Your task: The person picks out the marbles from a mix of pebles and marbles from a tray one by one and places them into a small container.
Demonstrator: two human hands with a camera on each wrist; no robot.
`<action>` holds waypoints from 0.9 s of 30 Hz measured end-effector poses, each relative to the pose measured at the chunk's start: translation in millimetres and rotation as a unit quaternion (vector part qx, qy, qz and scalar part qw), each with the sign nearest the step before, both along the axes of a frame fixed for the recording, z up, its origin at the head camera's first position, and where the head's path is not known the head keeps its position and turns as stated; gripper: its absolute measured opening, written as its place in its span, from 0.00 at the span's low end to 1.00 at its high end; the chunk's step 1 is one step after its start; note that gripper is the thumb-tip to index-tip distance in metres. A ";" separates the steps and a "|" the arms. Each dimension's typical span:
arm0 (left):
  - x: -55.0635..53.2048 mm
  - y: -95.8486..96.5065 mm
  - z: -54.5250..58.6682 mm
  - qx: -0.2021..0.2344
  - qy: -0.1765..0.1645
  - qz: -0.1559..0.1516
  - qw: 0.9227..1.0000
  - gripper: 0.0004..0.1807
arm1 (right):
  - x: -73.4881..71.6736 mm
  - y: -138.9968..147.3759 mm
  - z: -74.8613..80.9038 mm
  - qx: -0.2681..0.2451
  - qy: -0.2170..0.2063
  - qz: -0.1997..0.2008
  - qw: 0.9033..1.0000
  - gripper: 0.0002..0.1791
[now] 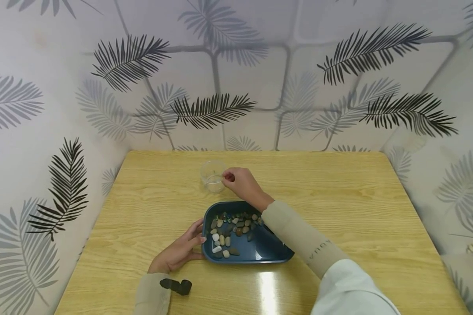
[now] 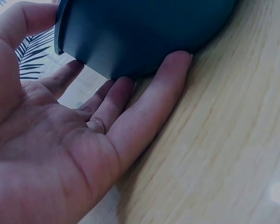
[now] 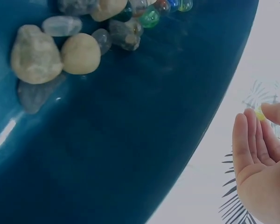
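Head view: blue tray point(image 1: 270, 247) sits near the middle of the desk point(image 1: 358, 210), stones point(image 1: 227, 241) mostly across its left and far parts. Left grip point(image 1: 181, 249) at the tray's left end, one digit over the rim, others against the outside. Clear container point(image 1: 206, 180) stands on the far side of the tray, left of center. Right grip point(image 1: 242, 181) reaches over the tray, fingertips together at the container's right edge; contact with it, can't tell. Pinched item too small to make out here.

Left wrist view: left grip clamped on the tray, digits spread, one on the lip, others against the wall and low edge. Tray looks like stiff, smooth plastic; rim probably the best hold, wall likely slick.

Right wrist view: right grip closed on a yellow bead point(image 3: 260, 113), held between thumb and fingertips, out past the tray edge. Bead looks glassy: likely light, hard, slippery, prone to roll if dropped. Best taken across its middle with soft fingertips. Glass marbles point(image 3: 150, 17) lie by the stones; stones look heavier, easier to hold. Container looks rigid, maybe fragile; take it round the sides.
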State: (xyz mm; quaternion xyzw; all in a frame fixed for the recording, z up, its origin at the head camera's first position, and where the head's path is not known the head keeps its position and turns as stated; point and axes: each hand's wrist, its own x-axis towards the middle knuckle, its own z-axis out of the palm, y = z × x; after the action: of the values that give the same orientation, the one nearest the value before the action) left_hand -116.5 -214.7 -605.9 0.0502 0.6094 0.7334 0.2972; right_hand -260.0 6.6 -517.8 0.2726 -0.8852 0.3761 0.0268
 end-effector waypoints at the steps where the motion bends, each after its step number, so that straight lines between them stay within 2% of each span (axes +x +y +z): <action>1: -0.2 0.0 -0.5 0.002 0.000 -0.001 1.000 0.35 | -1.7 -1.5 -0.3 0.001 -0.001 -0.002 1.000 0.10; 10: 0.3 0.0 0.4 0.012 0.001 -0.005 1.000 0.36 | -13.1 -15.2 -7.0 0.025 -0.004 -0.008 1.000 0.12; 18: 0.6 0.0 1.1 0.009 -0.003 -0.003 1.000 0.36 | -12.3 -18.0 -7.9 0.032 -0.003 -0.003 0.999 0.13; 27: 0.7 -0.1 1.2 0.007 -0.004 0.002 1.000 0.36 | -13.2 -17.8 -6.1 0.042 -0.022 0.001 0.999 0.14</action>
State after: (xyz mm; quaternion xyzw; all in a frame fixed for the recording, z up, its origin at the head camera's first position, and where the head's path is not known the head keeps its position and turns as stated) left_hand -115.8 -214.8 -604.7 0.0481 0.6030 0.7385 0.2979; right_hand -273.2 -11.2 -523.9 0.2656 -0.9004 0.3446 -0.0047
